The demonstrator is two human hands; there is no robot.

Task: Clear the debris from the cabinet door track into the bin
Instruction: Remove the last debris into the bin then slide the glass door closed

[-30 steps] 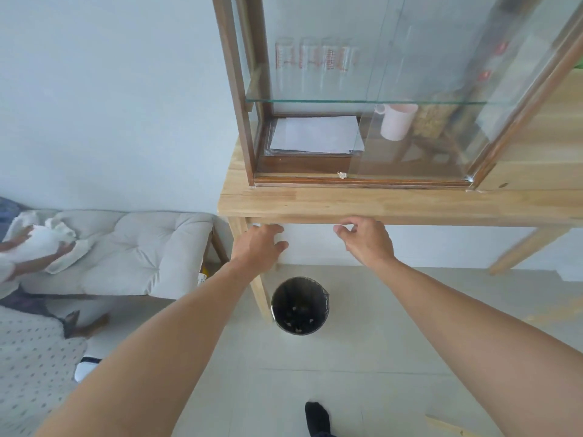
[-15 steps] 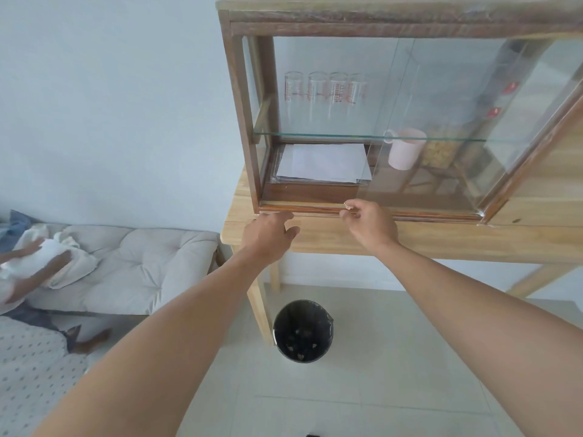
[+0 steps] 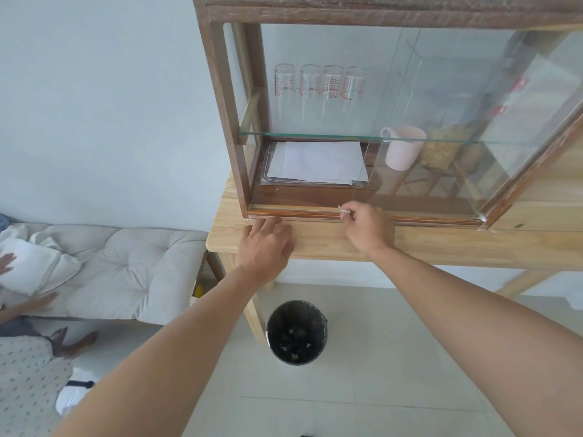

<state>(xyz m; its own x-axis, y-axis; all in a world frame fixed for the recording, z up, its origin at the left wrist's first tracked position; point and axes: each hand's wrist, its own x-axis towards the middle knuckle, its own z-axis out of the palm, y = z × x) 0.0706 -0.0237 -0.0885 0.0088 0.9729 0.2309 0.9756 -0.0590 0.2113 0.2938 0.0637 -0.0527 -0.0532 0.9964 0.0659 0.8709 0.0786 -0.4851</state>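
Observation:
A wooden cabinet with sliding glass doors stands on a pale wooden table (image 3: 441, 244). Its door track (image 3: 293, 211) runs along the cabinet's bottom front edge. My right hand (image 3: 367, 228) is at the track, thumb and forefinger pinched on a small whitish piece of debris (image 3: 344, 211). My left hand (image 3: 265, 244) rests flat on the table just below the track's left end, fingers apart, holding nothing. A black bin (image 3: 296, 332) with dark scraps inside stands on the floor under the table edge, between my forearms.
Inside the cabinet are measuring glasses (image 3: 318, 86) on a glass shelf, white papers (image 3: 318, 162) and a pink mug (image 3: 403, 148). A cushioned bench (image 3: 126, 269) is at the left, where another person's hands (image 3: 6, 263) hold a white pillow. The floor is tiled.
Both hands rose from the table's front edge to the cabinet's track. My right hand closed its fingertips on the debris piece; the view tilted upward.

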